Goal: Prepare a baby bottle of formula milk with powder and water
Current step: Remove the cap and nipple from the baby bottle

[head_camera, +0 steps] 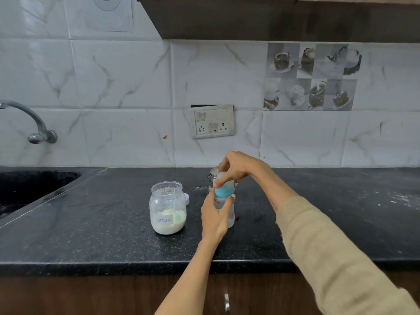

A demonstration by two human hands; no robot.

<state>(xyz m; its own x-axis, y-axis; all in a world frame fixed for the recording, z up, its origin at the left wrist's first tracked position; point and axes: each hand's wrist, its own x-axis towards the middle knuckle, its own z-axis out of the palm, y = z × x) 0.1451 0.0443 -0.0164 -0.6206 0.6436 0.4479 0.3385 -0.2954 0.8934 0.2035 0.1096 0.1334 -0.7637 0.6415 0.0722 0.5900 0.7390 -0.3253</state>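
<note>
A clear baby bottle (228,212) with a blue collar stands upright on the black counter (113,235). My left hand (214,217) grips its body from the left. My right hand (236,165) reaches down from above and grips the clear cap (223,178) on top of the bottle. An open glass jar (168,208) labelled "Formula" holds pale powder and stands just left of the bottle. The jar's white lid (186,198) lies behind it. A small steel vessel (213,172) peeks out behind the bottle, mostly hidden by my right hand.
A sink (34,185) is set into the counter at far left, with a metal tap (34,123) above it. A switch and socket plate (212,121) is on the tiled wall. Powder dust marks the counter at the right. A cupboard handle (226,302) shows below the front edge.
</note>
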